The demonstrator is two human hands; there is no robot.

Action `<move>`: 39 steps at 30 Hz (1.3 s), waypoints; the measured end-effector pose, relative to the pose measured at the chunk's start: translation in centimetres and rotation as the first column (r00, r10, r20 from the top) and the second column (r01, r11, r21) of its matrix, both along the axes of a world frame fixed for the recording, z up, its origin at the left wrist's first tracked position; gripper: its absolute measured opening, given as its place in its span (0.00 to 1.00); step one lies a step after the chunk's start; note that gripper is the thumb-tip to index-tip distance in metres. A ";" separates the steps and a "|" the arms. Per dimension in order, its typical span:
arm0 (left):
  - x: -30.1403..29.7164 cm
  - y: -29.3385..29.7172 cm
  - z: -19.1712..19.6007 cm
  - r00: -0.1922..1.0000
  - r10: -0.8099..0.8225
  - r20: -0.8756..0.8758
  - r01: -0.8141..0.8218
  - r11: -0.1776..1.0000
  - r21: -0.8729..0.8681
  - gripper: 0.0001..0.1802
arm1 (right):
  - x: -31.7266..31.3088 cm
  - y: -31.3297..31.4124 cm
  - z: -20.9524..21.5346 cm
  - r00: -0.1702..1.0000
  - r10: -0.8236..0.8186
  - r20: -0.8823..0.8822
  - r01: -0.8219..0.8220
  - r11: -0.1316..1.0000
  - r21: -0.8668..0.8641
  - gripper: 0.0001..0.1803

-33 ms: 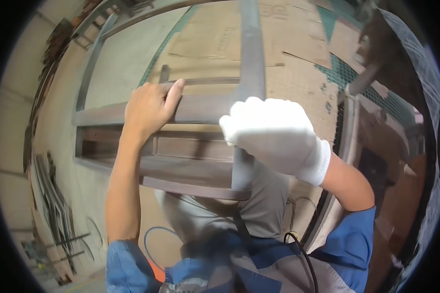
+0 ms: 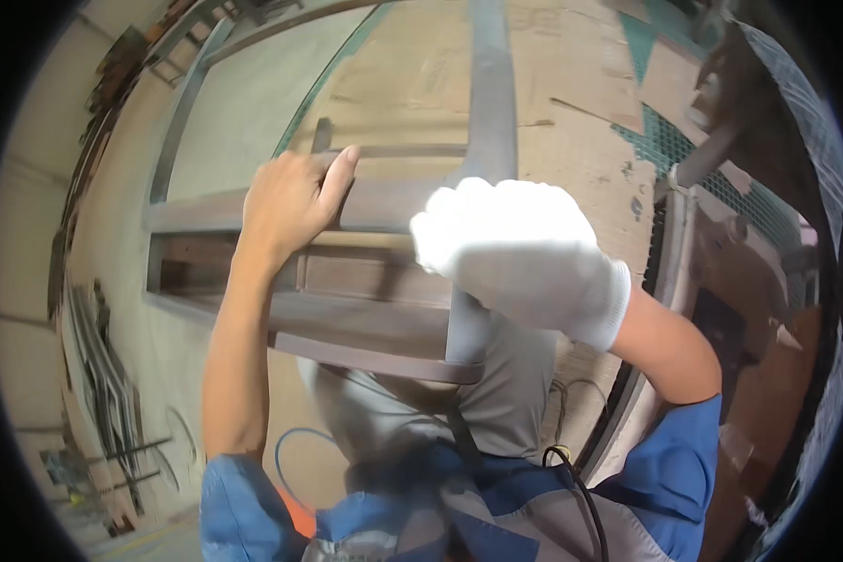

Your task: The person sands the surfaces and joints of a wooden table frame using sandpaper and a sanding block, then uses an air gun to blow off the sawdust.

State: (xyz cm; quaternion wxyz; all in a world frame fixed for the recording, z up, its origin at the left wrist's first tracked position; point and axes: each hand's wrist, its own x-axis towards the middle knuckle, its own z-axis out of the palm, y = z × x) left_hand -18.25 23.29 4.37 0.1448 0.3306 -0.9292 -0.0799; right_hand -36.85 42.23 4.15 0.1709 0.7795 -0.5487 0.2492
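Observation:
A grey metal frame [image 2: 365, 323] of welded rectangular tubes stands close in front of me. My bare left hand [image 2: 290, 201] is closed over one of its horizontal bars [image 2: 192, 215], fingers curled over the top edge. My right hand [image 2: 520, 253], in a white knit glove, is wrapped around the frame's upright bar [image 2: 492, 84] where it meets the cross bars. Both forearms reach up from blue sleeves at the lower edge. The joint under the glove is hidden.
Brown cardboard sheets [image 2: 571, 122] and green mesh [image 2: 670, 140] cover the floor beyond the frame. Loose metal rods [image 2: 103, 375] lie at the left by the wall. A dark metal rack [image 2: 721, 272] stands at the right. A black cable [image 2: 571, 478] runs near my chest.

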 end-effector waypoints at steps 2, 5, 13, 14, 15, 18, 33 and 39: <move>0.3 -0.3 0.1 0.999 0.038 0.023 -0.038 0.999 0.009 0.34 | 0.2 -0.5 -0.2 0.993 0.059 0.099 -0.063 0.997 0.037 0.03; 0.7 -0.2 0.1 1.000 0.012 0.000 -0.012 1.000 0.004 0.32 | -1.2 1.7 0.4 0.991 0.049 0.122 -0.071 0.981 0.183 0.03; 0.8 -0.5 0.6 0.988 -0.017 0.156 0.015 1.000 0.015 0.29 | -0.7 2.6 4.8 0.912 -0.242 0.332 0.061 0.879 0.473 0.11; 0.7 -0.7 0.4 0.993 -0.068 0.096 0.066 0.998 0.023 0.29 | -0.4 1.7 3.5 0.893 -0.193 0.407 0.042 0.936 0.350 0.12; 0.7 -0.9 0.1 0.992 -0.119 0.034 0.118 0.993 0.030 0.28 | -0.2 1.2 2.9 0.871 -0.135 0.472 0.032 0.975 0.219 0.13; 2.7 -2.6 1.0 0.977 -0.190 0.099 0.181 0.979 0.091 0.25 | 1.4 2.7 4.0 0.878 -0.190 0.439 0.046 0.947 0.317 0.17; 19.2 -18.9 -3.1 0.942 -0.332 0.042 0.335 0.936 -0.108 0.41 | 15.1 9.6 -1.4 0.149 -0.680 0.718 0.628 0.626 0.462 0.08; 22.8 -24.1 -6.1 0.944 -0.329 -0.024 0.316 0.924 -0.214 0.41 | 23.5 2.5 -2.4 0.442 -0.762 0.474 0.796 0.577 0.184 0.11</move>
